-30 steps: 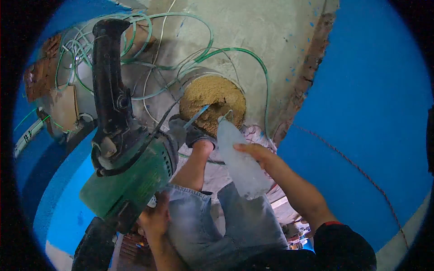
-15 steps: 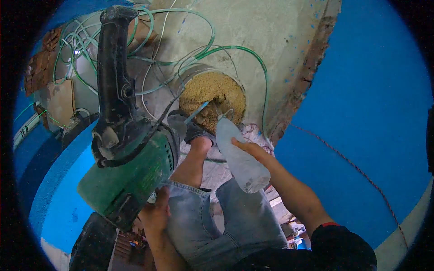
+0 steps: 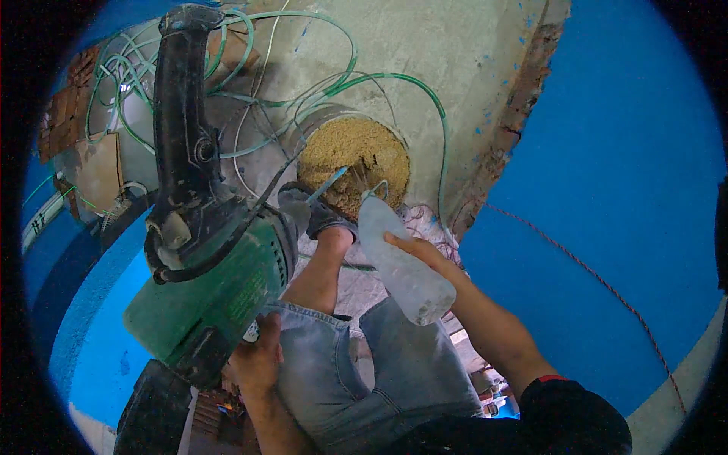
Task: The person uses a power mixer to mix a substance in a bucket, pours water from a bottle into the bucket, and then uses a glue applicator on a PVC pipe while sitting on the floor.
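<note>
My left hand (image 3: pixel 259 353) is closed at the underside of a large green and black power tool (image 3: pixel 216 296), with most of its fingers hidden. The tool's black handle points away from me, and a narrow blue-grey strip (image 3: pixel 327 184) shows beyond its front end. My right hand (image 3: pixel 413 249) grips a cloudy plastic bottle (image 3: pixel 406 265), thumb on top and the other fingers out of sight. The bottle is tilted, its neck toward a round container of yellowish, sand-like material (image 3: pixel 326 148). Thin wire-like lines show near the bottle's neck. A dark hollow breaks the material's surface.
Green hoses (image 3: pixel 436 102) and cables lie coiled across the concrete floor (image 3: pixel 409 45). My shod foot (image 3: pixel 299 201) rests beside the container. Bricks (image 3: pixel 72 114) and a cardboard piece (image 3: pixel 101 171) are at far left. A twisted rope (image 3: pixel 599 284) crosses the blue surface (image 3: pixel 607 174) on the right.
The power tool has shifted slightly left in the picture. The bottle stays in almost the same place, and both hands keep their hold.
</note>
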`<control>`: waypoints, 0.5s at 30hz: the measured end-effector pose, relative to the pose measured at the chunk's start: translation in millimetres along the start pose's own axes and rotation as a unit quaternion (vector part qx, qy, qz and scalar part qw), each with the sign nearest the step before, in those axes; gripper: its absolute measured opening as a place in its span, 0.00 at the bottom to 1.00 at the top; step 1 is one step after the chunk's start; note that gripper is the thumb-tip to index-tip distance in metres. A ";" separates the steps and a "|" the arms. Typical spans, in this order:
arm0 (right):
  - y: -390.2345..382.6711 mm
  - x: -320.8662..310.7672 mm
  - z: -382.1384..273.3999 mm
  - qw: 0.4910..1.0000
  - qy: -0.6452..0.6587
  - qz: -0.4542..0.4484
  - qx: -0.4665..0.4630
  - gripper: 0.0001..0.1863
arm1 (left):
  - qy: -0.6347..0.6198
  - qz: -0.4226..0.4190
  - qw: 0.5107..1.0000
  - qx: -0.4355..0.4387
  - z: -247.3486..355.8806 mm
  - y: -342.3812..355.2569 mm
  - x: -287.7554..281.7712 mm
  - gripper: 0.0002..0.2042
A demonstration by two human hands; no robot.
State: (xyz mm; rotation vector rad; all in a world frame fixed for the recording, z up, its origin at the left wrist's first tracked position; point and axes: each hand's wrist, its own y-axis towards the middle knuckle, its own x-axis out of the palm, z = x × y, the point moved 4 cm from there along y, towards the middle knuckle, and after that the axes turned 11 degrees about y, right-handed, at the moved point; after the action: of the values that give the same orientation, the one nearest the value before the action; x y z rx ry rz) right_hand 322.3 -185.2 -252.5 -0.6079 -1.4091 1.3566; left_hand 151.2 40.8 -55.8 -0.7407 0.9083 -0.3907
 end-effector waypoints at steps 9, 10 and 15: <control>4.9 -0.4 -5.5 0.999 -0.045 0.012 -0.017 0.31 | -0.011 0.025 1.000 -0.011 -3.3 -0.9 -0.5 0.09; 6.5 -0.9 -4.7 0.999 -0.045 0.012 -0.017 0.31 | -0.013 0.030 0.999 -0.019 -0.8 -1.9 0.4 0.09; 6.7 1.4 -7.0 0.999 -0.003 0.044 -0.020 0.29 | -0.015 0.007 1.000 -0.009 1.2 -2.6 -0.3 0.09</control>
State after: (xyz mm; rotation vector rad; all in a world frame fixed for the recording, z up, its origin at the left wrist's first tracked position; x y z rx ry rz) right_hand 326.1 -179.6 -259.6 -0.7005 -1.4322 1.4037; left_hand 152.0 39.7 -53.3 -0.7545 0.8881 -0.3593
